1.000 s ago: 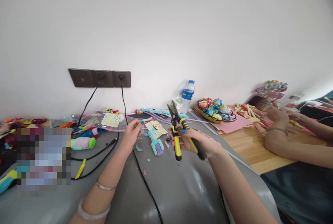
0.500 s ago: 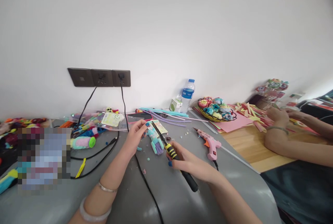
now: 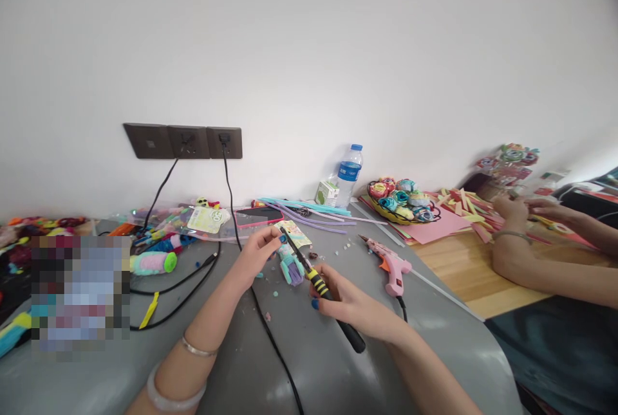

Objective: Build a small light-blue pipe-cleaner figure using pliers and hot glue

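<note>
With thumb and fingers pinched together, my left hand (image 3: 261,253) holds the upper end of a small pipe-cleaner doll (image 3: 292,268) in mint green and purple. My fingers partly hide the doll's top. My right hand (image 3: 345,296) is wrapped round a long tool with a black-and-yellow handle (image 3: 319,284). The tool's narrow dark metal tip (image 3: 292,240) slants up to the left, across the doll and close to my left fingertips. A printed card (image 3: 300,235) lies behind the doll.
A pink glue gun (image 3: 390,267) lies to the right. Behind are purple pipe cleaners (image 3: 309,221), a water bottle (image 3: 348,174) and a basket of rolled flowers (image 3: 403,199). A black cable (image 3: 270,331) crosses the grey table. Another person's hands (image 3: 512,209) work at the far right.
My left hand has shifted slightly right and down, nearer the tool's tip, covering more of the doll's top. My right hand keeps its grip on the tool almost in place.
</note>
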A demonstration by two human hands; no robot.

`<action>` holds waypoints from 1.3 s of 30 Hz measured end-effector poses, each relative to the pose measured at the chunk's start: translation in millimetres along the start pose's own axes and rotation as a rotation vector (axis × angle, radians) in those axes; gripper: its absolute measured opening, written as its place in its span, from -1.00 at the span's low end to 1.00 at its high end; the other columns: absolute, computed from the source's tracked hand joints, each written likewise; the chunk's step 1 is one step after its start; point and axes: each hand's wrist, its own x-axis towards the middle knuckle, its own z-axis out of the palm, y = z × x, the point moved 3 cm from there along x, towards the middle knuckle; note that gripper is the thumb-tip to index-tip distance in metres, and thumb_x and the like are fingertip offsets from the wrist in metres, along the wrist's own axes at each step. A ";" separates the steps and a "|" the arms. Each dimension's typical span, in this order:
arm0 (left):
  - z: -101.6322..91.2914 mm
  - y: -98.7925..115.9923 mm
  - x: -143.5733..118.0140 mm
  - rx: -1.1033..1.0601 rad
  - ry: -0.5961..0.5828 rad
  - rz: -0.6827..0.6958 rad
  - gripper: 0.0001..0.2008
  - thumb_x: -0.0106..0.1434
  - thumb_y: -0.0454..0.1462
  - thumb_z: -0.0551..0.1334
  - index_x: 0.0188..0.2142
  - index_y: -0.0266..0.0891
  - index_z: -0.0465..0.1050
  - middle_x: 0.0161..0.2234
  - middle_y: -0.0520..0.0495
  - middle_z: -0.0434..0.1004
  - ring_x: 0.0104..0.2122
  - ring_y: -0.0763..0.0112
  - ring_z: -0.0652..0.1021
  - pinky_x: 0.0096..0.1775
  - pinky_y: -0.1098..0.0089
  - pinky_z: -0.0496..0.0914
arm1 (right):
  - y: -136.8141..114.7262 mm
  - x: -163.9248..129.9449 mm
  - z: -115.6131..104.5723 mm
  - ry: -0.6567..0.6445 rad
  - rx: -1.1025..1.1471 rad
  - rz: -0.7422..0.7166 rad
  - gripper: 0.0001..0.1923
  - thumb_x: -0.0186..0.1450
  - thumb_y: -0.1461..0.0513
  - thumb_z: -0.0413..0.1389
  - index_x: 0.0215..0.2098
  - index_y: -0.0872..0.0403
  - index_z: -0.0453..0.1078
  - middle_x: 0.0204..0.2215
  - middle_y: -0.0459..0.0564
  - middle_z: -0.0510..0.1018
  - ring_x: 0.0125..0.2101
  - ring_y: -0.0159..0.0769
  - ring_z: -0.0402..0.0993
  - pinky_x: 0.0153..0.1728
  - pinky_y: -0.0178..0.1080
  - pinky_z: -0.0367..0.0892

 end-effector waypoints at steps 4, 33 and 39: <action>2.4 1.8 -1.2 0.026 -0.020 0.000 -0.68 0.09 -0.04 0.29 -0.47 -0.20 0.28 -0.55 0.14 0.13 -0.55 0.52 0.16 -0.48 0.47 0.08 | 4.3 -3.2 2.0 0.028 -0.061 0.013 -0.78 0.21 0.23 0.07 -0.16 0.02 0.23 -0.28 -0.10 0.29 -0.25 -0.28 0.23 -0.21 -0.24 0.19; -0.8 -2.9 1.2 -0.053 0.079 -0.053 -0.69 0.05 -0.05 0.32 -0.46 -0.19 0.29 -0.56 0.14 0.18 -0.55 0.53 0.19 -0.49 0.49 0.11 | -0.2 18.1 -16.8 0.290 0.006 0.128 -0.64 0.12 0.10 0.12 -0.15 0.05 0.26 -0.32 -0.09 0.37 -0.30 -0.26 0.29 -0.28 -0.22 0.21; -6.7 -4.4 5.7 -0.027 0.135 -0.073 -0.66 -0.02 -0.01 0.34 -0.45 -0.19 0.35 -0.55 0.13 0.19 -0.54 0.53 0.22 -0.50 0.51 0.15 | -1.0 58.2 -53.2 0.590 -0.592 0.156 -0.54 0.09 0.12 0.21 -0.08 0.09 0.31 -0.09 0.14 0.42 -0.03 0.05 0.33 -0.05 -0.08 0.24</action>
